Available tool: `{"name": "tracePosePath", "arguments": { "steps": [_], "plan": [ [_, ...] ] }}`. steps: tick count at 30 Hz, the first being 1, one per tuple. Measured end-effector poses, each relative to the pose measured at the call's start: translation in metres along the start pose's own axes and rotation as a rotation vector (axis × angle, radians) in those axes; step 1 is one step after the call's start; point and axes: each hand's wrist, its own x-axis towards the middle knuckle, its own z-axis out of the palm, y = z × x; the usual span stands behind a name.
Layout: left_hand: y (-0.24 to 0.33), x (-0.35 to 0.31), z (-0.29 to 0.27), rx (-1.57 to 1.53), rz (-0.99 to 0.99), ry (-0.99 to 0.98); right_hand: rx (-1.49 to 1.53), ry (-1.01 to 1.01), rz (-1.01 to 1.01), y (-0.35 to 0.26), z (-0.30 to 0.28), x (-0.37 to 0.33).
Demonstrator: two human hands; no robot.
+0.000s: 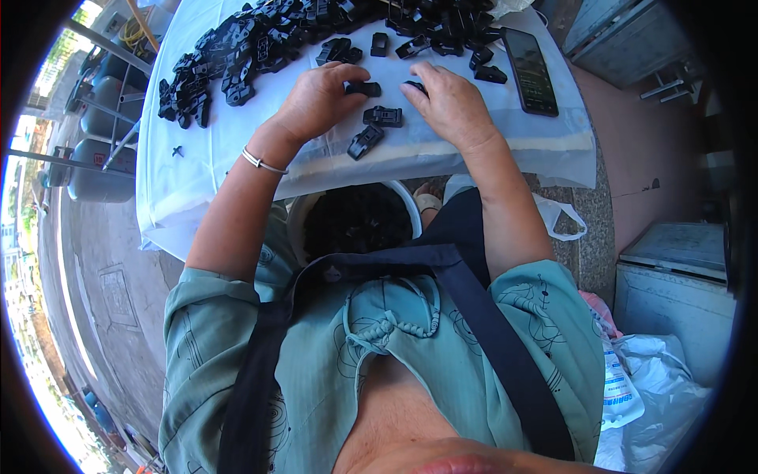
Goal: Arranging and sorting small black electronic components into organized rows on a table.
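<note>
My left hand has its thumb and fingers closed on a small black plastic part above the white-covered table. A short way to the right, my right hand pinches another black plastic piece, mostly hidden by the fingers. Between and just below the hands lie two loose parts of the same kind, an upper one and a tilted lower one. Beyond the hands, a single black part stands apart from a large heap of black parts.
A smartphone lies on the table's right side, near a few black parts. Below the front edge, a white bucket holds many dark pieces. Metal cabinets and plastic bags stand at the right.
</note>
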Motion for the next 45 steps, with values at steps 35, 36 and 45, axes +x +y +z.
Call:
{"name": "tracePosePath", "arguments": {
  "steps": [35, 36, 45],
  "plan": [
    [-0.007, 0.015, 0.012, -0.073, -0.255, 0.179, -0.208, 0.27, -0.133, 0.021, 0.024, 0.033],
    [-0.006, 0.009, 0.008, -0.102, -0.242, 0.156, -0.03, 0.2, -0.118, 0.017, 0.019, 0.03],
    [-0.027, 0.009, 0.001, 0.032, -0.262, 0.172, -0.13, -0.074, 0.039, -0.004, -0.033, 0.006]
  ]
}}
